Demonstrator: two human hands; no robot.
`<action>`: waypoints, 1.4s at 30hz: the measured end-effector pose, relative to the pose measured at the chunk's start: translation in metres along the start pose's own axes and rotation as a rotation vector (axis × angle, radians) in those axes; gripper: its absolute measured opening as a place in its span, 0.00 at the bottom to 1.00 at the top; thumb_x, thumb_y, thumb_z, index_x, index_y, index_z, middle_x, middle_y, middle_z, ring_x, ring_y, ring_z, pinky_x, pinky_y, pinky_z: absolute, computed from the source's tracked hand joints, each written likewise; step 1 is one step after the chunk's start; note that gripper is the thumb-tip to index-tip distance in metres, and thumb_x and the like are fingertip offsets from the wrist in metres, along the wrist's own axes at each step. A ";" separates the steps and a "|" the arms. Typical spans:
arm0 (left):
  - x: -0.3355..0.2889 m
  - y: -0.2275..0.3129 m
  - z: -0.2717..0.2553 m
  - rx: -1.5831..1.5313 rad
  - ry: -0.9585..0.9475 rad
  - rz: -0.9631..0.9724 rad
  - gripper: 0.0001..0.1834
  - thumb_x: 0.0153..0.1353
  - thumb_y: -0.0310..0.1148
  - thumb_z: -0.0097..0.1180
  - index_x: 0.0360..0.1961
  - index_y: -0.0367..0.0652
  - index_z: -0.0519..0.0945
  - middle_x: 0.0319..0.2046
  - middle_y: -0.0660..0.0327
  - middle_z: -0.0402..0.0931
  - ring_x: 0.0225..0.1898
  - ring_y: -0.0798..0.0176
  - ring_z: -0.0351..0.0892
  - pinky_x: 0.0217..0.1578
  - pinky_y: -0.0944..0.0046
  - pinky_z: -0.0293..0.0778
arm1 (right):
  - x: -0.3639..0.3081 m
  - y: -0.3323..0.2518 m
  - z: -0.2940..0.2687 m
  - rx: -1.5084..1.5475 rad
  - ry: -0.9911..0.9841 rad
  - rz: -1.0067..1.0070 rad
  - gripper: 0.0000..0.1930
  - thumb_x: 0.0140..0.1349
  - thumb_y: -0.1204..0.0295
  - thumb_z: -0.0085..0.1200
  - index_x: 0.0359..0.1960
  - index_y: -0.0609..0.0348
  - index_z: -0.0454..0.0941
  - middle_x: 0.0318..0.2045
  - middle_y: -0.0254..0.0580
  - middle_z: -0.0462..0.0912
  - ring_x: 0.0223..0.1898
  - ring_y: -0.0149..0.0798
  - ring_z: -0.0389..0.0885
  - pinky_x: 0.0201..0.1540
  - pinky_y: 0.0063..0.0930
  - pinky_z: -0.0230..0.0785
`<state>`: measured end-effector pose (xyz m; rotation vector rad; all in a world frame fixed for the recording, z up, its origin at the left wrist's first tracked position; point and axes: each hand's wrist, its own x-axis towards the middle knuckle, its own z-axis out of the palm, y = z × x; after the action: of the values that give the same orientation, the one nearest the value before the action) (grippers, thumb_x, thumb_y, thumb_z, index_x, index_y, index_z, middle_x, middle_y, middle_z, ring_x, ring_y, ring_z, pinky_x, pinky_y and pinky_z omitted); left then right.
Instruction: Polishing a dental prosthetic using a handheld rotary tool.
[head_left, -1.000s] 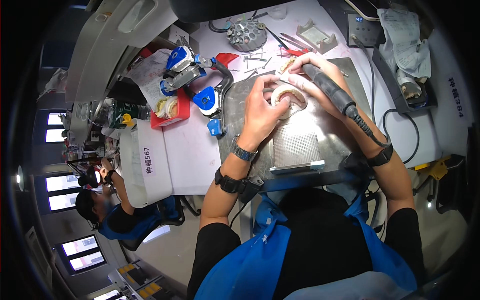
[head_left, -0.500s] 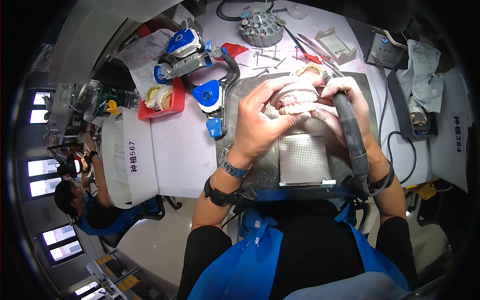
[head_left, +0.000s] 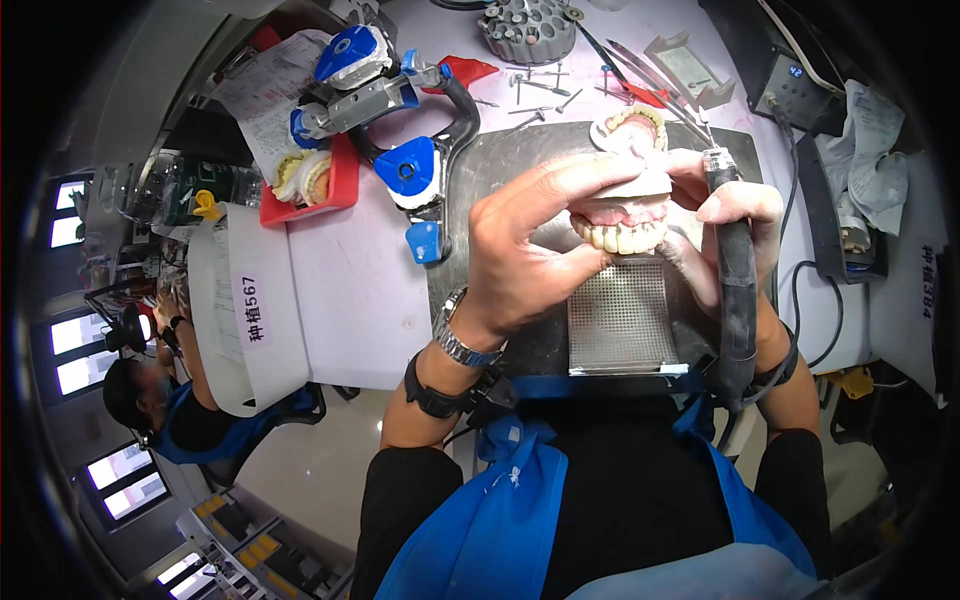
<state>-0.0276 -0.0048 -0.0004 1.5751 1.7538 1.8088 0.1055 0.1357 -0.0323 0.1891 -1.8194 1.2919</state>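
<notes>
My left hand [head_left: 510, 245] is closed around the left side of a plaster dental model [head_left: 640, 187] with pink gums and a row of teeth facing me. My right hand [head_left: 752, 205] holds a dark, thick rotary handpiece [head_left: 737, 300], upright between its fingers, and its other fingers rest near or against the model's right side. Part of that contact is hidden. Just beyond my hands, a second dental model [head_left: 650, 120] with an arch of teeth lies on the grey mat [head_left: 500, 160]. Below the held model sits a perforated metal plate [head_left: 622, 318].
At the left stand a blue-and-black articulator [head_left: 410, 170] and a red tray [head_left: 340, 195] with dental casts. Several loose burs [head_left: 540, 108] lie before a grey bur holder [head_left: 527, 35]. A control box [head_left: 795, 88] stands right, its cable running down. A co-worker [head_left: 190, 400] sits far left.
The held model has tipped so its teeth face me more fully and has shifted slightly right. The handpiece now stands more upright, its tip drawn away from the model. The whole view has shifted a little.
</notes>
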 end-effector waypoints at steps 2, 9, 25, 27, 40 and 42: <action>-0.001 0.001 -0.001 -0.003 0.002 0.006 0.25 0.36 0.18 0.58 0.43 0.39 0.78 0.40 0.52 0.78 0.41 0.56 0.79 0.42 0.64 0.74 | 0.002 -0.001 0.002 0.005 -0.008 -0.008 0.22 0.45 0.89 0.56 0.40 0.61 0.61 0.34 0.43 0.71 0.46 0.46 0.76 0.50 0.38 0.70; 0.001 -0.001 -0.002 -0.008 -0.017 0.050 0.26 0.35 0.17 0.59 0.43 0.38 0.78 0.39 0.52 0.78 0.40 0.56 0.80 0.42 0.64 0.75 | 0.003 -0.002 0.004 0.028 0.013 -0.053 0.23 0.44 0.88 0.57 0.40 0.61 0.61 0.32 0.42 0.71 0.44 0.48 0.77 0.49 0.39 0.71; -0.003 -0.007 0.000 -0.082 -0.001 0.045 0.27 0.35 0.18 0.59 0.43 0.37 0.78 0.39 0.52 0.78 0.40 0.58 0.80 0.40 0.66 0.75 | 0.003 -0.005 -0.002 -0.058 -0.038 -0.049 0.23 0.42 0.88 0.59 0.40 0.61 0.63 0.34 0.42 0.70 0.42 0.44 0.77 0.49 0.40 0.71; -0.003 -0.005 0.000 -0.094 0.002 0.029 0.26 0.35 0.18 0.59 0.44 0.37 0.78 0.39 0.52 0.78 0.40 0.59 0.80 0.40 0.67 0.75 | 0.007 -0.004 0.000 -0.011 -0.052 -0.101 0.23 0.42 0.89 0.58 0.40 0.61 0.62 0.34 0.43 0.70 0.45 0.46 0.77 0.49 0.40 0.71; -0.002 0.003 0.007 -0.668 -0.100 -0.414 0.34 0.46 0.26 0.67 0.51 0.36 0.60 0.47 0.54 0.69 0.48 0.61 0.73 0.47 0.62 0.73 | 0.001 -0.001 -0.006 -0.152 0.004 -0.015 0.24 0.44 0.84 0.63 0.42 0.62 0.64 0.35 0.42 0.74 0.38 0.36 0.76 0.45 0.27 0.70; -0.005 -0.002 0.006 -0.685 -0.232 -0.384 0.30 0.55 0.31 0.60 0.53 0.39 0.56 0.52 0.52 0.64 0.53 0.59 0.68 0.52 0.56 0.69 | 0.005 -0.001 -0.004 -0.132 0.049 -0.033 0.24 0.44 0.80 0.66 0.41 0.61 0.66 0.36 0.43 0.75 0.37 0.33 0.76 0.43 0.23 0.69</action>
<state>-0.0223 -0.0040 -0.0066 1.0333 1.0621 1.6866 0.1049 0.1403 -0.0274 0.1136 -1.8447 1.1403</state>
